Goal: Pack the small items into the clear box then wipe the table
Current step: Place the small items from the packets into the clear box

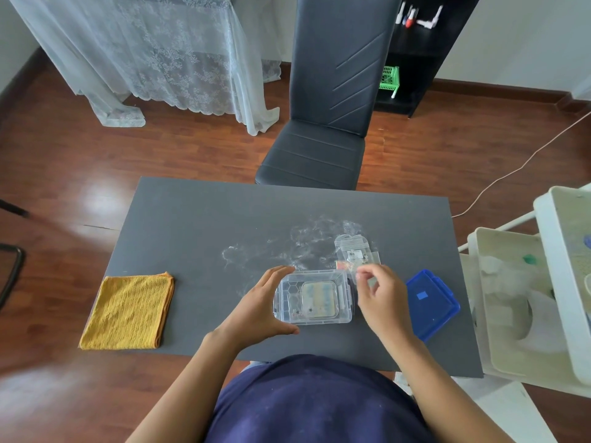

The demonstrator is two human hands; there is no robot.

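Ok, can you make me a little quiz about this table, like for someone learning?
1. True or false: the blue lid is on the clear box.
2. What colour is the folded cloth?
3. Which hand steadies the box: A) left hand B) right hand?

Key:
1. False; it lies on the table, to the right of the box.
2. Yellow.
3. A; the right hand pinches a small clear packet.
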